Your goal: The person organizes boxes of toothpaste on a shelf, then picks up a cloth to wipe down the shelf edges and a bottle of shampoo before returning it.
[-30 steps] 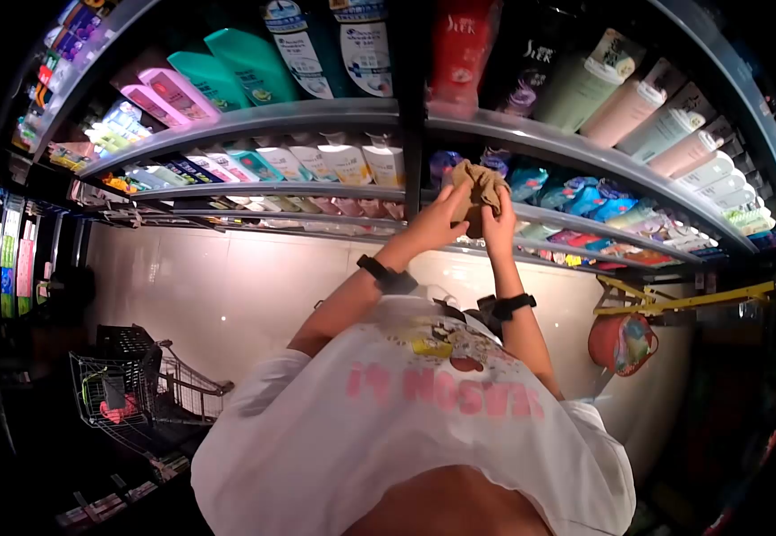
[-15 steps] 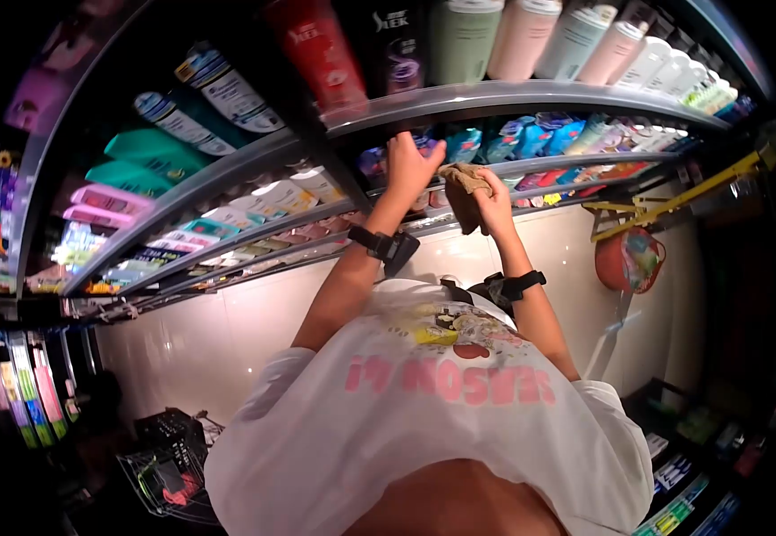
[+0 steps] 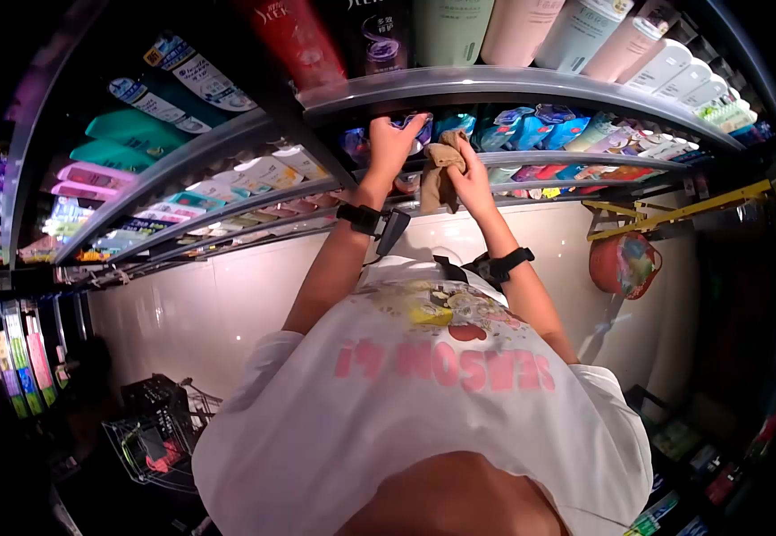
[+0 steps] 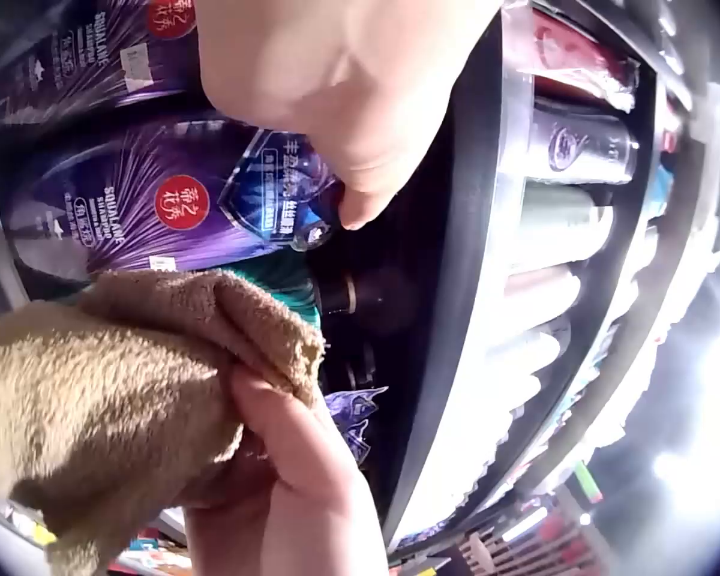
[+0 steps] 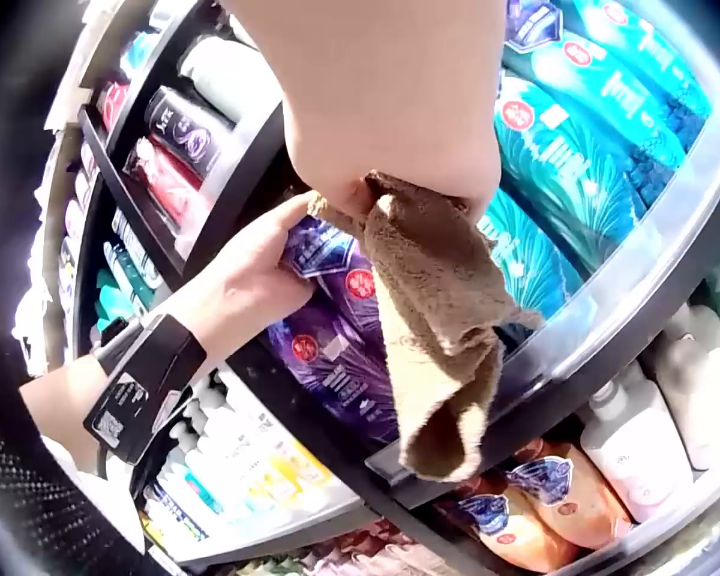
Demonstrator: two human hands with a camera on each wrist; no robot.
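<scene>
My left hand reaches onto the shelf below the large bottles, its fingers round the neck of a purple bottle. In the left wrist view the thumb lies at this bottle's cap, and the other fingertips are hidden. Beside it my right hand grips a brown cloth, which hangs down in front of the shelf edge. The right wrist view shows the cloth dangling below my right hand, with my left hand at the purple bottles.
Teal and blue bottles stand right of the purple ones. Large bottles fill the shelf above, behind a raised grey edge. A red bucket and yellow frame are at the right, a shopping cart at the lower left.
My left hand has left the cloth and moved to the purple bottle. My right hand has kept the cloth and now holds it lower beside the left. The view has turned along the shelves.
</scene>
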